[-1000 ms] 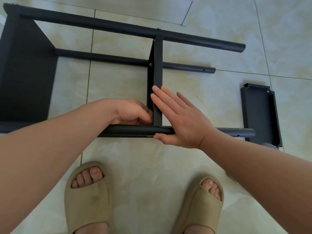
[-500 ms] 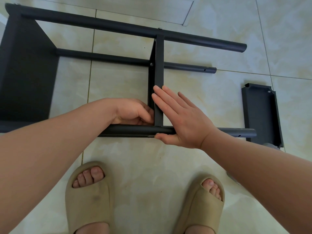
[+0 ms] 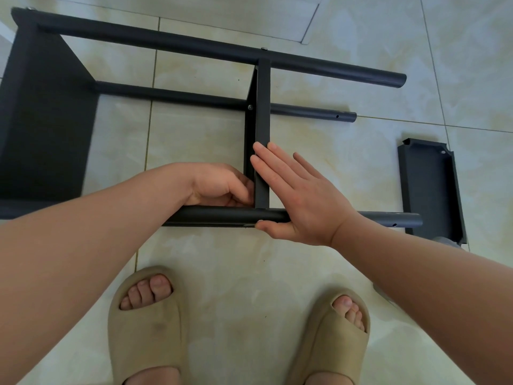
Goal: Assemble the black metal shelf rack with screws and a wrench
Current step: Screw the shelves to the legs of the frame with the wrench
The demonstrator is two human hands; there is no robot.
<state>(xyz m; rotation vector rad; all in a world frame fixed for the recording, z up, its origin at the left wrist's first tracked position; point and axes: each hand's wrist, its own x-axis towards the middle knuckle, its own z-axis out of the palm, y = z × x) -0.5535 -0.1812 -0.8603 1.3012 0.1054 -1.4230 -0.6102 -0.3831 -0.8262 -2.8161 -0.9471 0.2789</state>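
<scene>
The black shelf rack lies on its side on the tiled floor, with its near pole (image 3: 222,215) running left to right. A middle shelf (image 3: 262,107) stands on edge between the near pole and the far pole (image 3: 194,45). My left hand (image 3: 219,184) is curled into the corner where that shelf meets the near pole; its fingertips, and anything in them, are hidden. My right hand (image 3: 302,201) lies flat with straight fingers against the shelf's right face, thumb under the near pole. A screw head (image 3: 250,107) shows on the shelf at the second pole. No wrench is visible.
A loose black shelf panel (image 3: 430,190) lies on the floor at the right, past the pole ends. The rack's end shelf (image 3: 47,120) fills the left. My feet in tan sandals (image 3: 147,329) (image 3: 333,337) stand just in front of the near pole.
</scene>
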